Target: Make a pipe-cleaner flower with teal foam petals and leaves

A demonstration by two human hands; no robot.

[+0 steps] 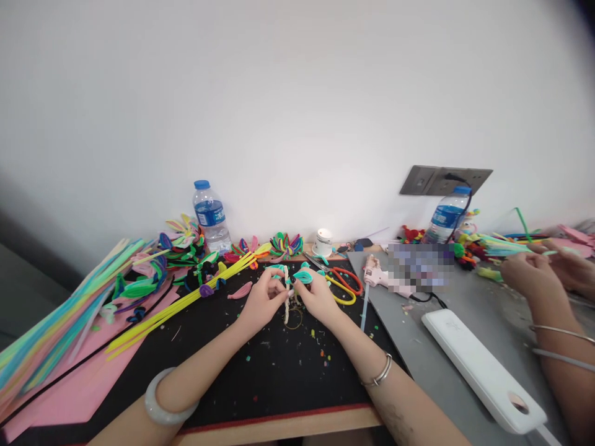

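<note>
My left hand (264,297) and my right hand (318,298) meet over the black mat (279,378), fingers pinched together. Between them hangs a cream fuzzy pipe cleaner (287,311), gripped by the left fingertips. A looped teal pipe-cleaner leaf (304,277) shows at my right fingers, which close on it; exactly where it meets the cream piece is hidden. Just behind the right hand lie scissors with yellow and red handles (344,301). To the left of my left hand rests a pink pipe-cleaner petal (240,291).
Bundled pipe cleaners (56,334) and pink sheets (69,402) fill the left side. A water bottle (211,217) and white cup (322,241) stand by the wall. At right are a pink glue gun (379,277), a white power bank-like device (483,371) and another person's hands (534,272).
</note>
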